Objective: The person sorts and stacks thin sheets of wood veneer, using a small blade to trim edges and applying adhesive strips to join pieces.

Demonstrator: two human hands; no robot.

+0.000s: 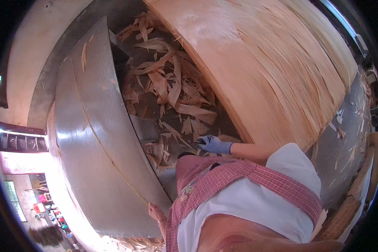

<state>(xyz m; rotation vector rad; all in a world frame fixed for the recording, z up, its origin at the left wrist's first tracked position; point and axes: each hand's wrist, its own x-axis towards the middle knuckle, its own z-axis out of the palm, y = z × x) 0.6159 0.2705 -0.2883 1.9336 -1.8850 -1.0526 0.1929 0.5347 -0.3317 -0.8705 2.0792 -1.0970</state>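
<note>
My bare left hand (156, 213) is closed around the near end of a long, thin stick (107, 154). This stick slants away from me across a smooth grey metal tabletop (84, 176). Close in front of my body is my right hand (214, 144), in a blue-grey glove with dark fingertips. Its fingers are curled, and a thin pale strip lies by their tips; whether they grip it is too small to tell. Just beyond the glove rises a broad stack of wood veneer sheets (256, 71), its near corner almost touching my right forearm.
Curled veneer scraps (172, 84) heap on the floor between the metal tabletop and the stack. A few slivers (84, 56) lie on the metal. Rough logs (344, 216) stand at the lower right. Shelves with coloured items (56, 216) show at the far left.
</note>
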